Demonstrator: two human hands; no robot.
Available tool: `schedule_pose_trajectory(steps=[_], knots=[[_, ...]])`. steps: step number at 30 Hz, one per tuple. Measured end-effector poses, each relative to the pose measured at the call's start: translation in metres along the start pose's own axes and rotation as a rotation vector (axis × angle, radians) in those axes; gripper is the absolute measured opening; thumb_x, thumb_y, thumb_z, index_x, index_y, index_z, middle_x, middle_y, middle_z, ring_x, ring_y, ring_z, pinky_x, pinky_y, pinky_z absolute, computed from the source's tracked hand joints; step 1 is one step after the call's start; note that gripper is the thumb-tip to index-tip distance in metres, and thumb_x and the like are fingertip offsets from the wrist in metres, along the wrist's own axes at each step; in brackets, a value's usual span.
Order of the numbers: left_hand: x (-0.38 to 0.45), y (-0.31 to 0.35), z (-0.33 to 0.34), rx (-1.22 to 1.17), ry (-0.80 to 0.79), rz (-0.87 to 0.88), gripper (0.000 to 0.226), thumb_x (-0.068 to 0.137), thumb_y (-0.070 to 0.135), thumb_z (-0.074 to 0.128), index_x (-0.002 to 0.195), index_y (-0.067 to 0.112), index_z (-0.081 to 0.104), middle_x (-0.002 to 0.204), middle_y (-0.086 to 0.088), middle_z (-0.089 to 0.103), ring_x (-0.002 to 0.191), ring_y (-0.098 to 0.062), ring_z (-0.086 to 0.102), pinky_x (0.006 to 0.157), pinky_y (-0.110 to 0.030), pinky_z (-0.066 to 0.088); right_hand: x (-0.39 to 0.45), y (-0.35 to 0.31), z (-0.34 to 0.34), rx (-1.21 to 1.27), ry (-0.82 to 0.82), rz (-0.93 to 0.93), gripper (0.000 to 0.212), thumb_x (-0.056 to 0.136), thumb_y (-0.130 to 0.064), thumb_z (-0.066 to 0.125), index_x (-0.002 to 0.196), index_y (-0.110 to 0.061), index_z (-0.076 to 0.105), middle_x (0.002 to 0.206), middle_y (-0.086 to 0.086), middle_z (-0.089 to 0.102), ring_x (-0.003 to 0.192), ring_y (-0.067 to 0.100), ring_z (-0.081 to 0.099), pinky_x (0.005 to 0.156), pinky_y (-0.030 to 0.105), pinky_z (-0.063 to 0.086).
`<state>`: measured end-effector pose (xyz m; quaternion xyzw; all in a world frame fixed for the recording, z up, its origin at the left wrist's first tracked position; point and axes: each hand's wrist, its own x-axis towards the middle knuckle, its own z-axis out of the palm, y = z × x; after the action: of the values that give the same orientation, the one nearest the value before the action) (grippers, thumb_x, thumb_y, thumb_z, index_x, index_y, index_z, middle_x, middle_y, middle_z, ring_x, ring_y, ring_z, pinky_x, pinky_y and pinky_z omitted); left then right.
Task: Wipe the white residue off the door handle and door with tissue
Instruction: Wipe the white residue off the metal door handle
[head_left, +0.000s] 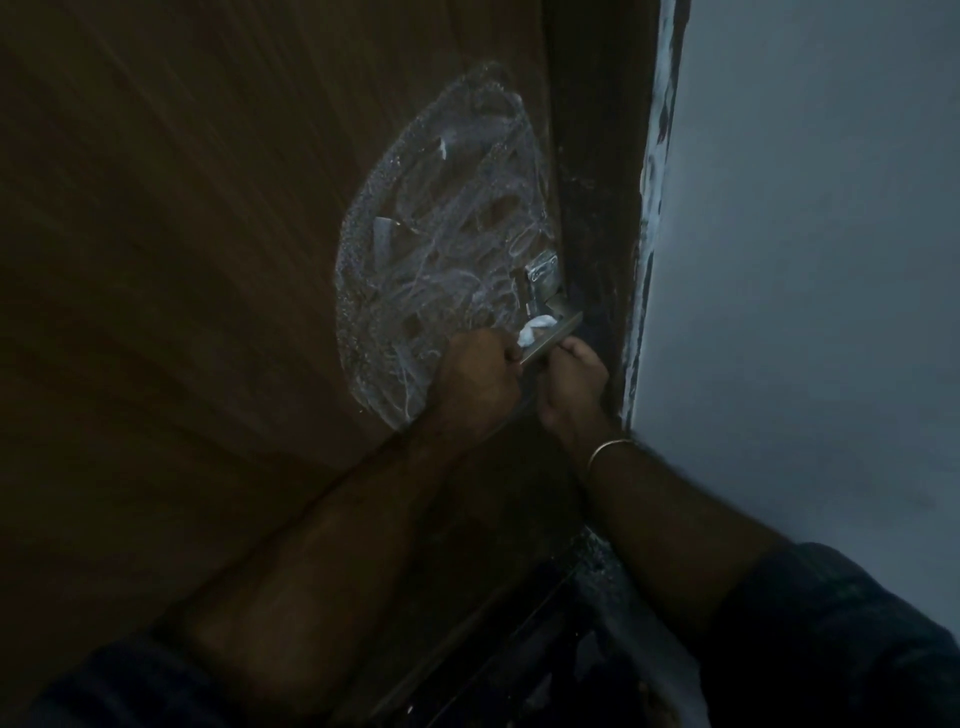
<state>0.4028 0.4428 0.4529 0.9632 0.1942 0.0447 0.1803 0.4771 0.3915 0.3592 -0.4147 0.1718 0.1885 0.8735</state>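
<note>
A brown wooden door (208, 234) fills the left of the view, with a wide oval smear of white residue (441, 234) beside its metal lock plate (543, 280). The silver lever handle (553, 338) juts out below the plate. My left hand (475, 382) is closed on a small wad of white tissue (532, 330) and presses it against the handle's upper side. My right hand (574, 387), with a thin bangle on the wrist, grips the handle from the right and underneath.
A dark door frame (597, 182) runs down right of the door, edged with flaky paint. A pale grey wall (805, 260) fills the right side. Dark floor and clutter lie at the bottom middle. The scene is dim.
</note>
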Motion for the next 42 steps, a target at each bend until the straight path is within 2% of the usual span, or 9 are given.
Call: schedule_pose_trajectory(steps=[5,12,15,17,23,27,33,37,42], knots=[[0.001,0.004,-0.002,-0.013,-0.053,-0.046,0.024,0.091,0.009,0.060,0.112,0.012,0.071,0.112,-0.006,0.070,0.103,-0.020,0.063,0.082,-0.025,0.047,0.004,0.000,-0.008,0.008,0.044,0.035,0.033,0.090,0.003,0.063,0.122,0.006,0.061,0.119,0.024,0.066,0.109,0.037,0.065,0.096,0.047,0.053],[0.001,0.008,-0.006,-0.037,-0.054,-0.072,0.024,0.093,0.009,0.059,0.114,0.010,0.070,0.115,-0.007,0.069,0.105,-0.019,0.063,0.088,-0.027,0.049,0.003,-0.010,-0.003,-0.129,0.084,-0.044,0.027,0.091,0.003,0.061,0.117,0.000,0.066,0.116,0.020,0.068,0.106,0.034,0.067,0.092,0.047,0.056],[-0.001,0.009,-0.006,-0.046,-0.056,-0.081,0.024,0.093,0.006,0.058,0.114,0.011,0.069,0.114,-0.006,0.069,0.105,-0.019,0.063,0.083,-0.024,0.048,0.004,-0.020,-0.002,-0.041,0.088,-0.034,0.032,0.091,0.001,0.062,0.122,-0.001,0.065,0.119,0.020,0.067,0.106,0.035,0.065,0.090,0.046,0.057],[-0.002,0.009,-0.006,-0.033,-0.048,-0.066,0.023,0.093,0.006,0.057,0.113,0.011,0.069,0.112,-0.005,0.069,0.102,-0.017,0.063,0.077,-0.021,0.044,-0.001,-0.016,-0.001,-0.181,0.099,-0.092,0.027,0.090,-0.003,0.064,0.116,-0.001,0.068,0.112,0.017,0.070,0.101,0.032,0.067,0.085,0.043,0.059],[0.001,0.010,-0.005,-0.020,-0.053,-0.092,0.023,0.093,0.007,0.058,0.113,0.013,0.070,0.112,-0.005,0.069,0.103,-0.019,0.063,0.078,-0.023,0.045,0.003,-0.016,-0.001,-0.215,0.157,-0.093,0.025,0.092,-0.002,0.060,0.116,0.000,0.067,0.114,0.018,0.069,0.105,0.033,0.066,0.092,0.048,0.056],[0.001,0.009,-0.006,0.001,-0.069,-0.070,0.024,0.092,0.007,0.057,0.111,0.013,0.071,0.112,-0.006,0.069,0.102,-0.019,0.063,0.083,-0.025,0.048,-0.002,-0.008,-0.004,-0.515,0.139,-0.250,0.022,0.093,0.000,0.056,0.111,0.001,0.069,0.111,0.016,0.069,0.104,0.028,0.065,0.092,0.044,0.055],[0.000,0.009,-0.006,-0.006,-0.086,-0.074,0.024,0.092,0.006,0.058,0.112,0.012,0.069,0.112,-0.005,0.068,0.104,-0.018,0.062,0.080,-0.023,0.046,0.003,-0.013,-0.007,-0.623,0.132,-0.322,0.019,0.094,-0.006,0.059,0.108,-0.002,0.070,0.108,0.013,0.071,0.101,0.027,0.067,0.087,0.037,0.056],[-0.001,0.010,-0.006,0.006,-0.047,-0.064,0.023,0.092,0.008,0.059,0.110,0.012,0.071,0.109,-0.005,0.070,0.100,-0.018,0.064,0.076,-0.023,0.046,0.005,-0.014,-0.003,-0.525,0.151,-0.260,0.019,0.092,-0.003,0.060,0.107,-0.003,0.071,0.106,0.014,0.071,0.100,0.030,0.067,0.089,0.048,0.056],[0.000,0.007,-0.005,0.020,-0.018,-0.041,0.023,0.091,0.010,0.062,0.111,0.013,0.071,0.112,-0.005,0.070,0.101,-0.018,0.064,0.079,-0.021,0.043,-0.005,-0.008,0.001,-0.533,0.080,-0.318,0.016,0.090,-0.005,0.064,0.103,-0.005,0.073,0.100,0.012,0.074,0.095,0.026,0.069,0.088,0.047,0.057]])
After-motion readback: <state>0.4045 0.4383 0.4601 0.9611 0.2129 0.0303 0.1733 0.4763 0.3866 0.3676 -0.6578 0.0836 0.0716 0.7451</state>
